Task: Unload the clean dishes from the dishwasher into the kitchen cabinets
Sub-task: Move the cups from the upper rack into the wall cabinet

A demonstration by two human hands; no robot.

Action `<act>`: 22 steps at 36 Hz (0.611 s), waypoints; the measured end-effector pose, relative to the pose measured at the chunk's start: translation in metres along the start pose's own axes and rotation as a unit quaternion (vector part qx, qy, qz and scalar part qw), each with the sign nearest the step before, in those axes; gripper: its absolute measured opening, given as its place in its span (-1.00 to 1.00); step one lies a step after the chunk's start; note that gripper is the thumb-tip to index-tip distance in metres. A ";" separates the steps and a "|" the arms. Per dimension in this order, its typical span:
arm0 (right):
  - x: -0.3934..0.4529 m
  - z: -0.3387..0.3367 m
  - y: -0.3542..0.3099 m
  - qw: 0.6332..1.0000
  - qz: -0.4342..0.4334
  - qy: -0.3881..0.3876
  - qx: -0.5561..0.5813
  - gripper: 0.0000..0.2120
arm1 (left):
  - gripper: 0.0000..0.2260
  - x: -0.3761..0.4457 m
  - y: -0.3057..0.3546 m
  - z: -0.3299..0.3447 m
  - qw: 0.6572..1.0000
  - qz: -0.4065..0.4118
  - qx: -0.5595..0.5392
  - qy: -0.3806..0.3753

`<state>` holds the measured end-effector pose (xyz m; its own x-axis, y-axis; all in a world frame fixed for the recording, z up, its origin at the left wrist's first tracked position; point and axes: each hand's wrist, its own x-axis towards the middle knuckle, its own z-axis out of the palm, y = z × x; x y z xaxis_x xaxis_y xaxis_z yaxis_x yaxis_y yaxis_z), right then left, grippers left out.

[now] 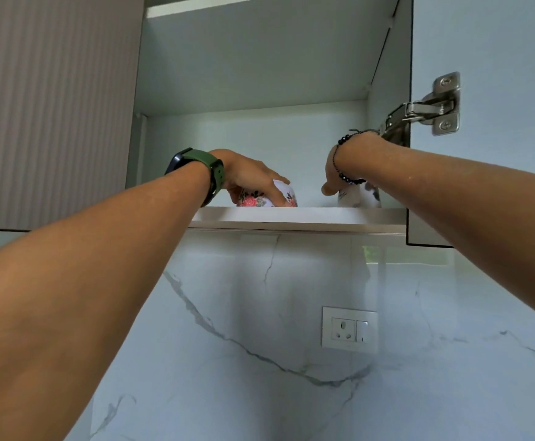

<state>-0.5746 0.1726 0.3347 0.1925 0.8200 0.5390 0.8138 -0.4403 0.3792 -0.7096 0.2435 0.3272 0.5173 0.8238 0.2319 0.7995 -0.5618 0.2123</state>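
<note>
My left hand (247, 176) grips a rose-patterned cup (267, 197) at frame centre, resting on the cabinet shelf (307, 216); my right hand (344, 167) holds a second cup (366, 195) just beside. I set both flat, well back from the edge, before letting go.

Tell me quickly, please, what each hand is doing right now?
Left hand: grips the floral cup on the cabinet shelf.
Right hand: curled over the second cup; a firm grip cannot be told.

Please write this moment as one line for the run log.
stage: placing cups on cabinet shelf | left hand: holds floral cup | right hand: holds second cup | cabinet door: open
</note>
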 end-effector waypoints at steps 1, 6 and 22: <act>-0.001 -0.001 0.000 1.000 -0.002 -0.008 0.005 -0.61 | -0.73 -0.001 -0.001 0.001 1.000 0.004 -0.010 0.000; 0.003 -0.011 -0.001 0.999 -0.003 0.046 0.019 -0.49 | -0.60 -0.006 -0.002 0.006 0.999 0.017 -0.023 0.031; -0.053 -0.009 0.021 0.978 -0.082 0.160 0.101 -0.76 | -0.43 -0.055 0.011 0.013 0.959 0.150 0.025 0.239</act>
<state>-0.5728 0.1165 0.3203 -0.1059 0.7030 0.7033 0.9171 -0.2043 0.3423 -0.7253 0.1927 0.3042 0.5369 0.4903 0.6866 0.6559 -0.7544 0.0257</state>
